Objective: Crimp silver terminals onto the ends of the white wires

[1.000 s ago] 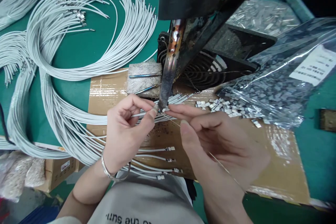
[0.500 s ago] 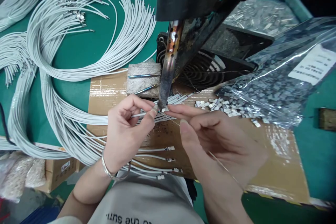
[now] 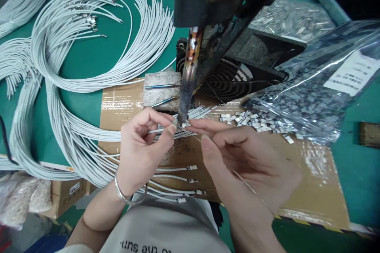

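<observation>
My left hand (image 3: 145, 142) pinches a white cable (image 3: 152, 131) near its end, thumb against forefinger. A thin solder wire (image 3: 192, 134) runs through my right hand (image 3: 249, 162), held between thumb and fingers, and its tip reaches the cable end. The right fingertips also touch a small white metal connector (image 3: 185, 124) there. Right above, the tip of a fixed soldering iron (image 3: 189, 75) meets the joint, which is too small and covered to see clearly. Several cables with connectors (image 3: 191, 180) lie below my hands on the brown cardboard (image 3: 314, 182).
Bundles of white cables (image 3: 77, 83) spread over the green table at left. Behind the iron are a worn sponge block (image 3: 162, 83) and a black fan (image 3: 237, 79). Loose connectors (image 3: 258, 120) and a plastic bag of small parts (image 3: 308, 91) lie to the right.
Almost nothing differs. The view has shifted slightly; both hands stay at the iron tip with the cable and the solder wire.
</observation>
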`<state>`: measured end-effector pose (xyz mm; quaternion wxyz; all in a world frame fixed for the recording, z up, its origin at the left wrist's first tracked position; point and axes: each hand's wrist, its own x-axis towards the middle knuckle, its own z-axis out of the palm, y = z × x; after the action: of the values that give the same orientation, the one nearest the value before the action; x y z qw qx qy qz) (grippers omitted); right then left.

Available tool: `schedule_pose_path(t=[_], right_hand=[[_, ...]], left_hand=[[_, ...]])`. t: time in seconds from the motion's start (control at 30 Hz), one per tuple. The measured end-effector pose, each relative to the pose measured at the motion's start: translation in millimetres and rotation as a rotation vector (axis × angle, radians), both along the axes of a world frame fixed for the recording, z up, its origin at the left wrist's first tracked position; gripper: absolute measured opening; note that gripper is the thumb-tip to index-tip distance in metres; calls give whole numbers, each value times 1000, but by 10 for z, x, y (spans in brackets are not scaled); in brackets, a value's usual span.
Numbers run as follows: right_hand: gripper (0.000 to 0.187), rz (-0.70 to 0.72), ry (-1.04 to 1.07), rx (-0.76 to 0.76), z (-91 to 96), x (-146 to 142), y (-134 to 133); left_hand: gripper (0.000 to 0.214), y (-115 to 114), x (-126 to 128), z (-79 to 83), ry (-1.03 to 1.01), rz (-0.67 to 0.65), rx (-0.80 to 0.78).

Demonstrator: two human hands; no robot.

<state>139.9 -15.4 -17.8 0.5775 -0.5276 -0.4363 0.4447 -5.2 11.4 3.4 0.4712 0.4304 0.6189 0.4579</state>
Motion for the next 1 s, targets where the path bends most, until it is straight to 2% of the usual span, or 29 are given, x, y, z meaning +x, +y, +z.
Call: schedule_pose_path(t=[0.7,1.0], right_hand=[[21,-37,-16,-17,27,-27,18],[20,-47,-17,-21,20,-29,18]], left_hand=[[14,1,-9,4,27,0,-4],[20,5,4,25,1,-27,-17]])
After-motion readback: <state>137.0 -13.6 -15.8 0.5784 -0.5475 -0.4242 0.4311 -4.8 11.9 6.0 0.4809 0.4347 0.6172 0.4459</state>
